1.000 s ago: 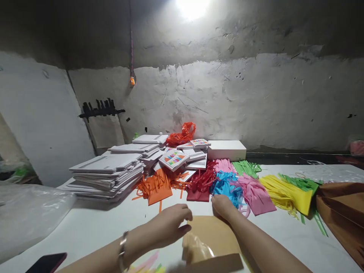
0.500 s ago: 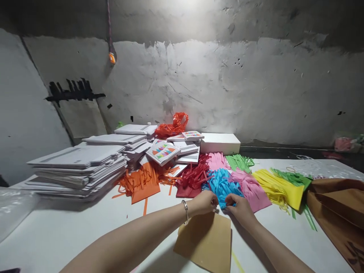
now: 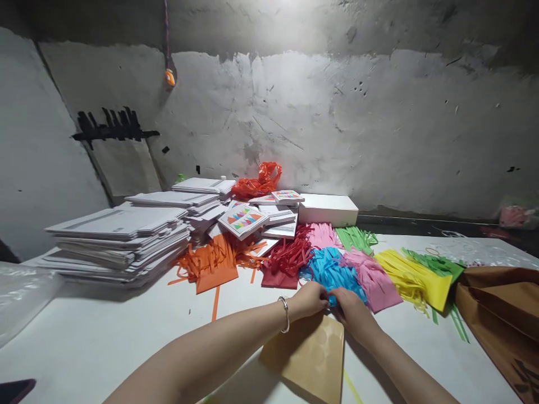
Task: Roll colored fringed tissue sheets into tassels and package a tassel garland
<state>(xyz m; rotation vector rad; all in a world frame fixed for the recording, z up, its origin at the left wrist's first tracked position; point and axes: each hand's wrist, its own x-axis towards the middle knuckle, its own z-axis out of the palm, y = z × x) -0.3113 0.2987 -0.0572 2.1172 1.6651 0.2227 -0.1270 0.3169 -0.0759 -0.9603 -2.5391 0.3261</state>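
My left hand point(image 3: 310, 300), a silver bangle on its wrist, is closed with the fingertips pinched at the near end of the blue fringed paper point(image 3: 332, 270). From the other side my right hand point(image 3: 353, 313) pinches the same spot, its fingertips almost meeting the left ones. A bit of blue shows between them; the exact grip is partly hidden by the fingers. Below both hands lies a brown rectangular board point(image 3: 315, 359) on the white table point(image 3: 177, 331), its far edge under the left hand's shadow.
Orange point(image 3: 217, 266), dark red point(image 3: 286, 264), pink point(image 3: 377, 280), yellow point(image 3: 415, 278) and green point(image 3: 357, 238) fringed papers surround the blue one. Stacks of flat white card point(image 3: 118, 221) stand left. Behind are printed boxes point(image 3: 243, 220), a red plastic bag point(image 3: 259, 182) and a white box point(image 3: 328, 210). A brown bag point(image 3: 497, 314) lies right.
My hands have come together, closing the gap between their fingertips at the blue fringed paper. The camera view has shifted slightly, and a dark object's corner shows more at lower left.
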